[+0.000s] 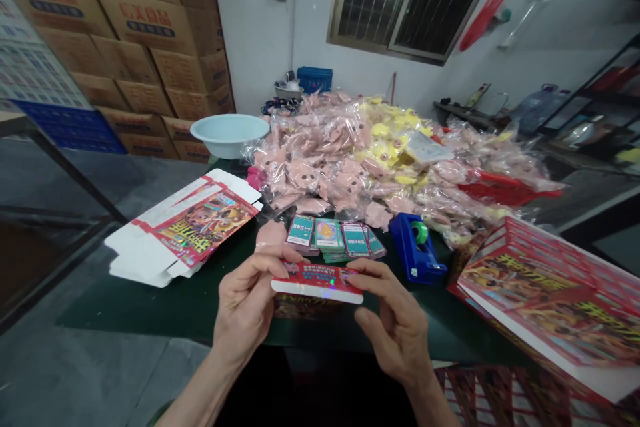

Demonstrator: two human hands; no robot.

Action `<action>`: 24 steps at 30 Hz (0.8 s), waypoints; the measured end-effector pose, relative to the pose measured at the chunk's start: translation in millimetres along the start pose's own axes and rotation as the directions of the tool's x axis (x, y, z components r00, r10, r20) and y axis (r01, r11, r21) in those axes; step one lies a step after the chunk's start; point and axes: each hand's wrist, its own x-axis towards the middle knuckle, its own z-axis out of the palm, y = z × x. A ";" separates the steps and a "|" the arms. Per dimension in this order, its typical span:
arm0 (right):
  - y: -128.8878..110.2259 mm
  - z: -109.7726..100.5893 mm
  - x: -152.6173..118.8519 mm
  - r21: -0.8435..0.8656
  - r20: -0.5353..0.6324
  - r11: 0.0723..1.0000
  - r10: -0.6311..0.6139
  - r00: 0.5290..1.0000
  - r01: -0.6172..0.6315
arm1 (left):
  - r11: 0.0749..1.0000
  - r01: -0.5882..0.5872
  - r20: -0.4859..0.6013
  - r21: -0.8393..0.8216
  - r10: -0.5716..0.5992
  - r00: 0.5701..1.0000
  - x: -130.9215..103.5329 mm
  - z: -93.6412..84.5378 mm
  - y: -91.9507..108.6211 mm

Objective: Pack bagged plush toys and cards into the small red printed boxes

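Note:
A red printed box [318, 280] with a white flap edge is held level over the dark green table. My left hand [249, 293] pinches its left end, thumb and fingers closed on it. At the right end, my right hand [393, 317] has its fingertips on the box's top edge, while its thumb sits apart below. Just beyond the box lie several stacks of cards [327, 237] with teal and green faces. A blue tape dispenser [418, 250] with green tape stands to their right.
Flat unfolded boxes [200, 227] lie at the left, stacked red boxes [555, 300] at the right. Behind the cards rises a heap of bagged pink and yellow plush items [345, 160], beside a light blue basin [230, 137]. Brown cartons [145, 20] are piled at the back left.

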 end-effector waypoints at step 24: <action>-30.4 19.0 2.4 -0.356 -0.187 0.935 -0.070 0.980 -0.002 | 0.995 0.015 0.148 0.102 -0.030 0.989 1.1 -3.5 4.0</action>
